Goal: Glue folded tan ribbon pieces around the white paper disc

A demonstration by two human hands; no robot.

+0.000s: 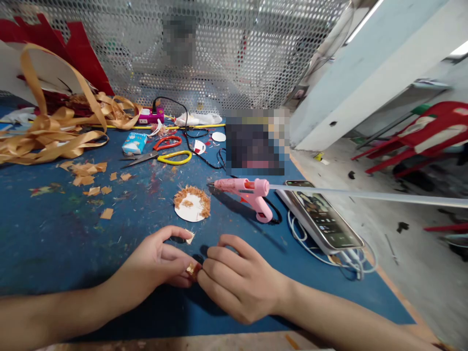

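Observation:
My left hand (161, 265) and my right hand (234, 280) meet near the front of the blue table (54, 243), fingertips pinched together on a small tan paper scrap (192, 269). Another small scrap (189, 237) sits at my left index fingertip. Just beyond my hands lies a white paper disc (190, 204) edged with tan fringe. A pink glue gun (248, 191) with a long clear glue stick rests to the right of the disc.
A phone (323, 217) on white cables lies at the right edge. Yellow scissors (164, 157), red scissors (167, 142), a small blue-white box (134, 143), tan ribbon strips (54, 131) and paper scraps (86, 173) lie farther back. A perforated metal screen (204, 53) backs the table.

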